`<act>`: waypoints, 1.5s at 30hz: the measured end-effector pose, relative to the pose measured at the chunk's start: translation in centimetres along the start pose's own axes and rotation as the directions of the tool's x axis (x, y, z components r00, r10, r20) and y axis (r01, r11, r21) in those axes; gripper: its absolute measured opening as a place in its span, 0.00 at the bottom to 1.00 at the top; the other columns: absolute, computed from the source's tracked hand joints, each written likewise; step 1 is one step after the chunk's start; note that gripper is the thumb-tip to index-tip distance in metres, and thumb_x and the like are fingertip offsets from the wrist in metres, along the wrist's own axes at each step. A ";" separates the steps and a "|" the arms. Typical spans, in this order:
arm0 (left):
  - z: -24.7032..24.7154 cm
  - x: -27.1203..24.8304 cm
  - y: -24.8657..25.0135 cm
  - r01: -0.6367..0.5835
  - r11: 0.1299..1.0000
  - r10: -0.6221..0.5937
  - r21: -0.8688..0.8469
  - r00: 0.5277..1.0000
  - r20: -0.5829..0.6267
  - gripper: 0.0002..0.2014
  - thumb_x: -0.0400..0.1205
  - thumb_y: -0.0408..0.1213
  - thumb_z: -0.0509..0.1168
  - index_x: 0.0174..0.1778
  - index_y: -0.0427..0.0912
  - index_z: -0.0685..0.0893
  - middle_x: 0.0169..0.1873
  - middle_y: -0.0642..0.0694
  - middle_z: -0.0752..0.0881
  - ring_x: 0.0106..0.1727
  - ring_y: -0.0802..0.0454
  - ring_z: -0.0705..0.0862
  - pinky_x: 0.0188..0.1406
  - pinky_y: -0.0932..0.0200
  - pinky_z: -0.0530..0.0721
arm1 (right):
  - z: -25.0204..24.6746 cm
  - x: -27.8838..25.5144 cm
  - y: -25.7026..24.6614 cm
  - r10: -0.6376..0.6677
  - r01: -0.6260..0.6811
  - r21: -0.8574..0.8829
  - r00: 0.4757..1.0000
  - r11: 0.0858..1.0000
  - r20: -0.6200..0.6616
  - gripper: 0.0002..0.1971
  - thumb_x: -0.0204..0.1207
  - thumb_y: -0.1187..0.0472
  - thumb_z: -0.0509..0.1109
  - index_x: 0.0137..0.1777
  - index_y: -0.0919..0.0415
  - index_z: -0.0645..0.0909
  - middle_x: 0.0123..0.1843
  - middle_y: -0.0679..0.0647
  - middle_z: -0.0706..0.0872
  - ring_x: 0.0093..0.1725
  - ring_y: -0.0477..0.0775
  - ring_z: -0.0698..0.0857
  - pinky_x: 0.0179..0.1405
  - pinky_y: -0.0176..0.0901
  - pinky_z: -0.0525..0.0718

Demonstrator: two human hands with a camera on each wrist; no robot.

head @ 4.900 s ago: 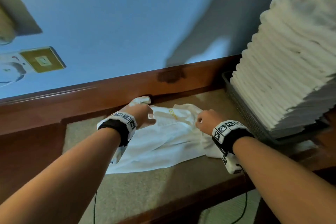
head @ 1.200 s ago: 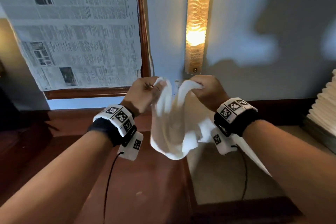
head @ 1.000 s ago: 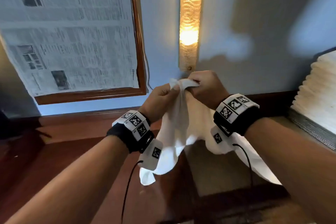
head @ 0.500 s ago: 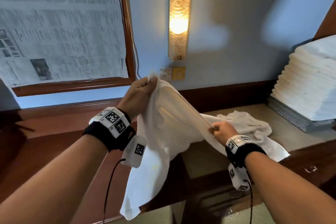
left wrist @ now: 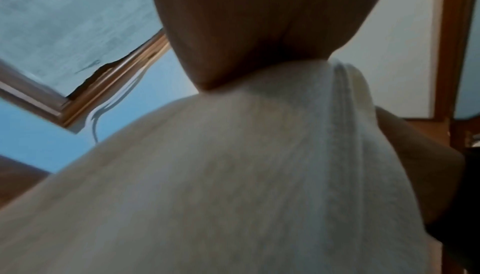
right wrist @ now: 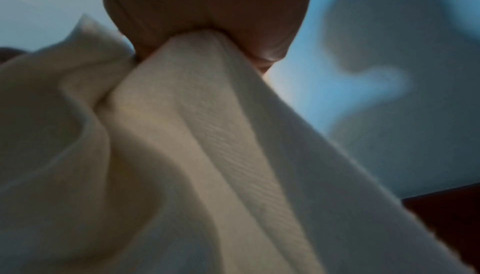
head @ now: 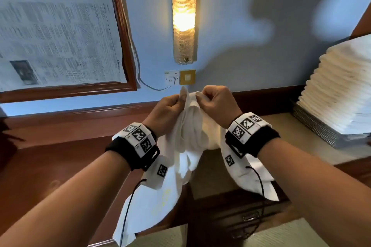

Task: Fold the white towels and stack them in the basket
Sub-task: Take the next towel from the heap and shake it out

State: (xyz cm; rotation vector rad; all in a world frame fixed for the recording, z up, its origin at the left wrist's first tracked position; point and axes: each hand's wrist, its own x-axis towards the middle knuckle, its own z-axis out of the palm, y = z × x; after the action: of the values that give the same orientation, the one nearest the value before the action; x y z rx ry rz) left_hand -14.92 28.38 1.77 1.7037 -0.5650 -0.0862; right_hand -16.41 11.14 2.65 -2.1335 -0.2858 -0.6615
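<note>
Nearest, the towel's (head: pixel 186 142) loose lower part hangs down past the near edge of the desk (head: pixel 224 178), one flap trailing to the left and another to the right under the wrists. It is unfolded and bunched, with no crease set. Above that, both hands meet close together in front of the chest. The left hand (head: pixel 166 112) pinches a top edge of the towel between thumb and curled fingers, and the right hand (head: pixel 216 102) pinches the edge just beside it the same way; the wrist views show cloth gathered tight in each grip. Farther right, on the desk, the basket (head: pixel 313 126) holds a tall stack (head: pixel 341 90) of folded white towels, well apart from the hands. Beyond stands the wall with a lamp (head: pixel 183 14).

Judging by that stack, most of the folding looks done. This towel has yet to be spread, folded and laid on top. Whether more towels wait cannot be told.
</note>
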 end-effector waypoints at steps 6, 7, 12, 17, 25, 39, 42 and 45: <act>0.4 1.4 0.2 -0.053 0.986 0.082 0.157 0.980 -0.184 0.20 0.92 0.43 0.56 0.35 0.42 0.79 0.28 0.52 0.78 0.29 0.60 0.74 0.34 0.58 0.74 | 0.4 -3.3 5.3 -0.086 0.097 -0.091 0.990 0.991 0.114 0.16 0.76 0.53 0.77 0.37 0.64 0.80 0.27 0.51 0.77 0.27 0.50 0.71 0.30 0.44 0.75; 0.0 1.3 0.0 -0.030 0.986 0.063 0.163 0.978 -0.200 0.20 0.92 0.44 0.56 0.36 0.41 0.81 0.28 0.52 0.79 0.29 0.60 0.75 0.35 0.59 0.75 | 0.8 -3.9 6.9 -0.069 0.097 -0.173 0.984 0.980 0.162 0.15 0.77 0.54 0.76 0.36 0.63 0.80 0.27 0.52 0.77 0.28 0.54 0.71 0.31 0.47 0.75; -2.9 -0.9 -0.3 0.038 0.994 0.002 0.101 0.930 -0.369 0.29 0.86 0.54 0.58 0.45 0.25 0.81 0.33 0.44 0.81 0.36 0.51 0.77 0.42 0.56 0.74 | 0.9 -6.4 15.0 0.359 -0.218 -0.411 0.881 0.885 0.307 0.12 0.81 0.60 0.69 0.35 0.54 0.83 0.31 0.48 0.78 0.38 0.56 0.78 0.36 0.44 0.67; -5.1 -4.2 0.2 0.090 0.996 -0.084 -0.009 0.884 -0.461 0.19 0.92 0.31 0.53 0.36 0.42 0.81 0.22 0.58 0.86 0.26 0.65 0.82 0.33 0.68 0.79 | 1.6 -6.1 13.1 0.425 -0.422 -0.145 0.905 0.895 -0.012 0.13 0.76 0.72 0.64 0.42 0.53 0.85 0.38 0.53 0.86 0.43 0.59 0.83 0.38 0.41 0.72; -5.7 -8.8 0.3 0.078 0.985 -0.123 -0.153 0.941 -0.315 0.24 0.89 0.28 0.57 0.33 0.48 0.92 0.41 0.39 0.86 0.45 0.43 0.83 0.52 0.49 0.80 | 6.5 -1.4 -4.9 -0.216 0.198 0.097 0.948 0.975 0.235 0.10 0.64 0.57 0.60 0.26 0.59 0.77 0.26 0.48 0.79 0.28 0.47 0.75 0.31 0.41 0.70; -15.0 -20.5 4.1 0.025 0.998 0.001 0.065 0.929 -0.369 0.20 0.91 0.33 0.56 0.33 0.46 0.82 0.29 0.49 0.83 0.36 0.47 0.77 0.45 0.53 0.74 | 13.9 -17.3 -6.3 0.152 -0.130 -0.080 0.881 0.988 0.448 0.09 0.68 0.67 0.70 0.42 0.52 0.85 0.33 0.46 0.85 0.32 0.45 0.82 0.33 0.44 0.83; -17.5 -23.4 4.9 0.024 0.996 0.013 0.090 0.920 -0.391 0.20 0.91 0.33 0.57 0.34 0.47 0.83 0.28 0.53 0.85 0.33 0.50 0.79 0.41 0.54 0.76 | 15.4 -21.2 -3.6 0.306 -0.223 -0.211 0.762 0.952 0.571 0.05 0.70 0.63 0.70 0.36 0.54 0.86 0.27 0.46 0.81 0.28 0.45 0.78 0.34 0.52 0.82; -19.1 -26.1 4.7 0.040 0.994 0.004 0.100 0.915 -0.404 0.24 0.90 0.31 0.57 0.27 0.48 0.84 0.24 0.57 0.85 0.31 0.58 0.81 0.42 0.59 0.79 | 15.7 -22.2 -3.9 0.361 -0.255 -0.271 0.791 0.928 0.494 0.07 0.74 0.65 0.71 0.35 0.59 0.87 0.28 0.51 0.80 0.31 0.51 0.77 0.35 0.50 0.77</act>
State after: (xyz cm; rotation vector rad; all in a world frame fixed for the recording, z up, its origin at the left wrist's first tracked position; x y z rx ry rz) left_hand -32.38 55.97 3.92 1.7654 -0.2461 0.2846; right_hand -30.94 26.70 -14.66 -2.4494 -0.1635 0.1270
